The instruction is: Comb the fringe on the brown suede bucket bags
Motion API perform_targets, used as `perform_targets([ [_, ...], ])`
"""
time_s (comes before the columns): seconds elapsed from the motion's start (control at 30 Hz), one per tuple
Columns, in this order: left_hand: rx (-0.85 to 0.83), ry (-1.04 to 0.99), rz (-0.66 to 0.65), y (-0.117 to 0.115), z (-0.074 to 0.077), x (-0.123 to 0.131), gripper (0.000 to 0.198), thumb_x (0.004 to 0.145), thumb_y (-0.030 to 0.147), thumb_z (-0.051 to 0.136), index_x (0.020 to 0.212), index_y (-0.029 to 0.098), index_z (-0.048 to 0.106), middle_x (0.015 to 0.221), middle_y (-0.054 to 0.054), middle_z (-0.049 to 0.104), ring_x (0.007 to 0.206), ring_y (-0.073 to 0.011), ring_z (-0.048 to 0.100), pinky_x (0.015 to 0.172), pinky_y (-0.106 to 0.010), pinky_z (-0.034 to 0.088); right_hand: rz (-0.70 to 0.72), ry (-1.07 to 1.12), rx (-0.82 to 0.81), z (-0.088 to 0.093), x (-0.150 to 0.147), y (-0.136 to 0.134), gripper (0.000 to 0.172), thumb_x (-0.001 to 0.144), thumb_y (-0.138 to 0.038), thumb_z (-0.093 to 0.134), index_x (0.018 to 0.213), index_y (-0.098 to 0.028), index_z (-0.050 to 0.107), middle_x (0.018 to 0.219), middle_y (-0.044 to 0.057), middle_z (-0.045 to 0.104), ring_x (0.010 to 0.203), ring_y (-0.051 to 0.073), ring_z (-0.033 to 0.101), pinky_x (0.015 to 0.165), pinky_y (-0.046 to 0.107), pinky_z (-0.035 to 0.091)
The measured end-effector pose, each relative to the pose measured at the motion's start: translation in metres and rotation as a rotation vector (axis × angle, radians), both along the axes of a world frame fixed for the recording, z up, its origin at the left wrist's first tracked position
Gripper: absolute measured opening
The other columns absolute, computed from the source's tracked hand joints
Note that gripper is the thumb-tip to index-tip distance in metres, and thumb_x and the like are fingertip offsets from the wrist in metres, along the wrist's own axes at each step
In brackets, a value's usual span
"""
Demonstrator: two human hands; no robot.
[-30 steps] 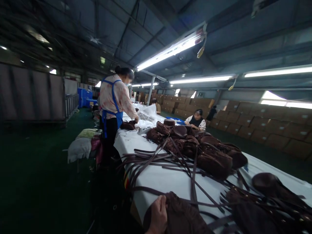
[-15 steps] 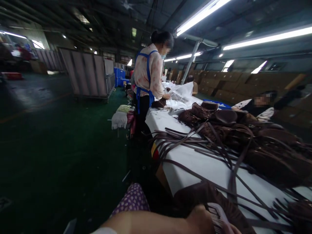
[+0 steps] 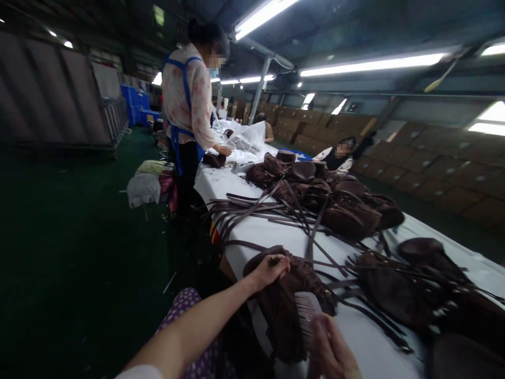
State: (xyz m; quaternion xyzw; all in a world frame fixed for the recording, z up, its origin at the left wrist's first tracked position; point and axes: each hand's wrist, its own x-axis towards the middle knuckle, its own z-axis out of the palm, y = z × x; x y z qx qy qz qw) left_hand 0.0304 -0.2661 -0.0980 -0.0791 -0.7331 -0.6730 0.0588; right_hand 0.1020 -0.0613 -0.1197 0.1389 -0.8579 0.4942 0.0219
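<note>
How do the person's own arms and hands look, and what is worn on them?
Both hands are bare: no gloves on the left hand or the right hand. The left forearm is uncovered up to a white sleeve. No watch or ring shows. The right hand is blurred.

Left hand [image 3: 270,268] and right hand [image 3: 333,353] bare, white sleeve [image 3: 139,372], purple dotted clothing [image 3: 188,315].

A person in a blue apron [image 3: 185,105] stands at the white-covered worktop [image 3: 272,239], beside heaped brown bags [image 3: 347,210] and trailing straps [image 3: 244,210], with cardboard boxes [image 3: 434,168] stacked behind.
</note>
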Motion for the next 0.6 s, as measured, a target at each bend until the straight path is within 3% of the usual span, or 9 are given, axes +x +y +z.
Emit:
perform_targets([
  [0.07, 0.058, -0.017, -0.144, -0.025, 0.005, 0.03, 0.037, 0.094, 0.038, 0.043, 0.085, 0.011, 0.066, 0.05, 0.002, 0.053, 0.047, -0.0102, 0.048, 0.053, -0.02, 0.041, -0.03, -0.027, 0.091, -0.008, -0.01, 0.005, 0.038, 0.087, -0.057, 0.042, 0.096, -0.023, 0.057, 0.07, 0.002, 0.068, 0.06, 0.019, 0.064, 0.057, 0.028, 0.051],
  [0.13, 0.053, -0.085, -0.396, -0.055, 0.016, 0.06, 0.035, 0.087, 0.045, 0.056, 0.093, 0.013, 0.067, 0.051, 0.001, 0.057, 0.047, -0.0116, 0.052, 0.053, -0.022, 0.044, -0.047, -0.055, 0.171, -0.014, -0.017, 0.008, 0.04, 0.087, -0.056, 0.038, 0.095, -0.021, 0.057, 0.075, 0.005, 0.07, 0.065, 0.021, 0.066, 0.061, 0.03, 0.051],
  [0.17, 0.017, -0.185, -0.674, -0.067, 0.024, 0.071, 0.039, 0.085, 0.048, 0.058, 0.102, 0.014, 0.067, 0.06, -0.002, 0.064, 0.057, -0.0148, 0.06, 0.06, -0.025, 0.048, -0.041, -0.056, 0.204, -0.014, -0.02, 0.009, 0.041, 0.088, -0.056, 0.037, 0.096, -0.021, 0.057, 0.076, 0.006, 0.07, 0.066, 0.022, 0.066, 0.063, 0.031, 0.051],
  [0.2, -0.031, -0.236, -0.808, -0.076, 0.033, 0.077, 0.041, 0.083, 0.049, 0.062, 0.103, 0.014, 0.067, 0.067, -0.004, 0.068, 0.064, -0.0167, 0.063, 0.065, -0.026, 0.05, -0.015, -0.039, 0.239, -0.011, -0.022, 0.01, 0.042, 0.088, -0.055, 0.035, 0.098, -0.02, 0.057, 0.078, 0.007, 0.07, 0.067, 0.022, 0.066, 0.064, 0.031, 0.051],
  [0.23, -0.08, -0.217, -0.789, -0.08, 0.041, 0.078, 0.039, 0.084, 0.049, 0.061, 0.101, 0.014, 0.068, 0.073, -0.005, 0.069, 0.069, -0.0169, 0.064, 0.067, -0.026, 0.05, 0.027, -0.006, 0.274, -0.005, -0.025, 0.01, 0.043, 0.089, -0.054, 0.034, 0.1, -0.02, 0.058, 0.08, 0.008, 0.07, 0.068, 0.022, 0.067, 0.065, 0.031, 0.05],
  [0.3, -0.216, -0.075, -0.569, -0.073, 0.049, 0.061, 0.035, 0.09, 0.045, 0.053, 0.101, 0.015, 0.067, 0.084, -0.005, 0.071, 0.078, -0.016, 0.064, 0.073, -0.024, 0.049, 0.118, 0.061, 0.337, 0.008, -0.03, 0.009, 0.043, 0.092, -0.051, 0.031, 0.105, -0.021, 0.058, 0.084, 0.009, 0.071, 0.072, 0.023, 0.067, 0.067, 0.031, 0.048],
  [0.37, -0.365, 0.046, -0.423, -0.052, 0.042, 0.031, 0.034, 0.096, 0.039, 0.042, 0.106, 0.016, 0.065, 0.098, -0.006, 0.07, 0.091, -0.0157, 0.063, 0.083, -0.024, 0.048, 0.179, 0.09, 0.407, 0.018, -0.034, 0.004, 0.042, 0.093, -0.05, 0.03, 0.105, -0.023, 0.059, 0.083, 0.008, 0.07, 0.072, 0.022, 0.066, 0.066, 0.03, 0.045],
  [0.5, -0.488, 0.03, -0.436, -0.009, -0.006, -0.02, 0.032, 0.096, 0.026, 0.036, 0.1, 0.015, 0.066, 0.109, -0.008, 0.068, 0.105, -0.0187, 0.058, 0.099, -0.032, 0.042, 0.268, 0.044, 0.596, 0.006, -0.032, -0.008, 0.034, 0.096, -0.039, 0.029, 0.105, -0.023, 0.058, 0.081, 0.007, 0.07, 0.071, 0.021, 0.066, 0.063, 0.028, 0.04],
  [0.6, -0.541, 0.052, -0.417, 0.0, -0.039, -0.03, 0.029, 0.096, 0.025, 0.039, 0.102, 0.015, 0.065, 0.118, -0.009, 0.063, 0.111, -0.02, 0.055, 0.104, -0.036, 0.038, 0.336, 0.029, 0.689, -0.013, -0.022, -0.017, 0.03, 0.095, -0.03, 0.03, 0.11, -0.022, 0.056, 0.084, 0.008, 0.072, 0.076, 0.021, 0.066, 0.064, 0.027, 0.037],
])
